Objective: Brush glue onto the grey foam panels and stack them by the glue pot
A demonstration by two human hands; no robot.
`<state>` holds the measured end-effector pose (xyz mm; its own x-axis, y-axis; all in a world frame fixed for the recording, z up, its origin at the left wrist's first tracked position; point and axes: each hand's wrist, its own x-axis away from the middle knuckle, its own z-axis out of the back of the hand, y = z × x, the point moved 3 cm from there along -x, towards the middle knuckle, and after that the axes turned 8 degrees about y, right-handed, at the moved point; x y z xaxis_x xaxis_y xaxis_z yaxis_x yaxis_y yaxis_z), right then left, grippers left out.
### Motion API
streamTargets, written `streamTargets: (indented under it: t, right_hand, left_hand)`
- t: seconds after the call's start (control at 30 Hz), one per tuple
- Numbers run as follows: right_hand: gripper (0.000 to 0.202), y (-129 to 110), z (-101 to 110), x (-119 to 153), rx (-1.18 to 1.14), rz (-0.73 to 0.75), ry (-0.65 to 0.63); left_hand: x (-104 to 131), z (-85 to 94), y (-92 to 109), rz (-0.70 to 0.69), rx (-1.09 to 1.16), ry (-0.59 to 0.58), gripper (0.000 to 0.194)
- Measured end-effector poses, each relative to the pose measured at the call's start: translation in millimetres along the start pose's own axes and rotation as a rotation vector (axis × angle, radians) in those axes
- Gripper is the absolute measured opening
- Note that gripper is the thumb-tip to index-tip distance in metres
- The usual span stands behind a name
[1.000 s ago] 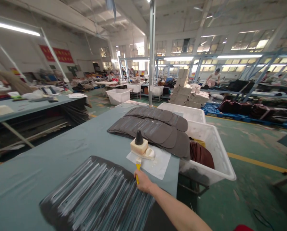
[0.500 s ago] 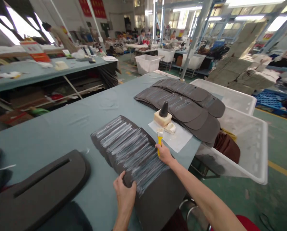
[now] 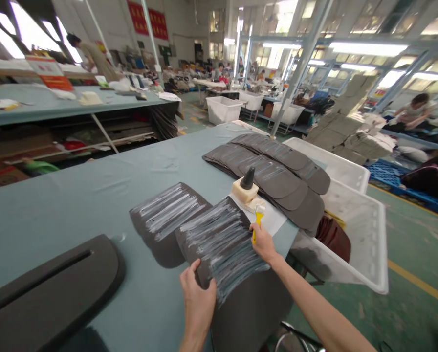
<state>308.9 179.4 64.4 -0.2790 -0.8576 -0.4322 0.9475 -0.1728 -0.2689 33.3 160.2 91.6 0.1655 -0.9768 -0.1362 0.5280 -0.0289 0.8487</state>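
Observation:
My right hand [image 3: 265, 244] is closed around the handle of a yellow brush [image 3: 257, 222] whose head is whitish. It is over the right edge of overlapping dark panels [image 3: 219, 239] streaked with a whitish wet coating. My left hand [image 3: 199, 293] grips the left edge of these panels between thumb and fingers. Apart from them to the left lies another streaked dark panel [image 3: 167, 220], partly under their corner. Beyond the brush, a cream block [image 3: 244, 189] holding a black cone-shaped nozzle [image 3: 248, 178] stands by a white sheet [image 3: 277, 222].
Stacks of dark panels [image 3: 277, 171] lie at the table's far right. White plastic bins [image 3: 365, 234] stand against that side, one with brown pieces [image 3: 332, 237] inside. A thick dark slotted piece [image 3: 65, 288] lies at left on the blue-green table [image 3: 112, 205]. People work in the background.
My left hand has shifted the overlapping panels right, away from the farthest streaked panel, which now lies mostly separate. My right hand with the brush has moved slightly right. The view has turned somewhat.

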Motion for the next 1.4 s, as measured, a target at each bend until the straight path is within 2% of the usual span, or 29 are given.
streamTargets:
  t: [0.13,0.3,0.5,0.6,0.67,0.8,0.9,1.0,1.1,1.17,1.23,1.3,1.4]
  right_hand:
    - [0.036,19,47,-1,0.047,-0.052,0.048]
    - [0.035,68,120,-1,0.141,-0.125,0.103]
    - [0.032,148,198,-26,0.269,-0.166,0.167]
    - [0.031,197,221,-57,0.318,-0.179,0.172]
    - [0.030,232,225,-90,0.344,-0.169,0.189]
    - [0.029,300,210,-188,0.329,-0.067,0.222]
    - [0.029,331,187,-281,0.288,0.008,0.227]
    - [0.030,337,163,-375,0.242,0.050,0.229]
    - [0.029,322,138,-459,0.183,0.105,0.230]
    - [0.028,306,118,-506,0.139,0.129,0.228]
    - [0.030,290,96,-546,0.092,0.146,0.216]
    - [0.032,273,71,-580,0.055,0.165,0.188]
    - [0.033,248,32,-624,0.019,0.197,0.143]
  left_hand:
    - [4,-10.4,28,-0.048,0.061,-0.069,0.049]
    - [21,-48.7,82,-0.100,0.208,-0.192,0.049]
    - [39,-113.7,171,-0.121,0.345,-0.365,0.054]
    - [34,-155.9,211,-0.122,0.379,-0.425,0.058]
    - [20,-189.2,237,-0.116,0.399,-0.426,0.059]
    - [-30,-259.8,294,-0.136,0.418,-0.360,0.061]
    - [-82,-300.7,341,-0.153,0.381,-0.270,0.060]
    - [-142,-322.9,385,-0.187,0.323,-0.135,0.059]
    - [-206,-333.9,412,-0.204,0.263,-0.018,0.056]
    - [-248,-338.8,415,-0.196,0.226,0.047,0.054]
    - [-287,-343.3,409,-0.185,0.191,0.100,0.053]
    - [-323,-348.2,394,-0.162,0.158,0.139,0.053]
    - [-371,-359.2,359,-0.104,0.126,0.192,0.053]
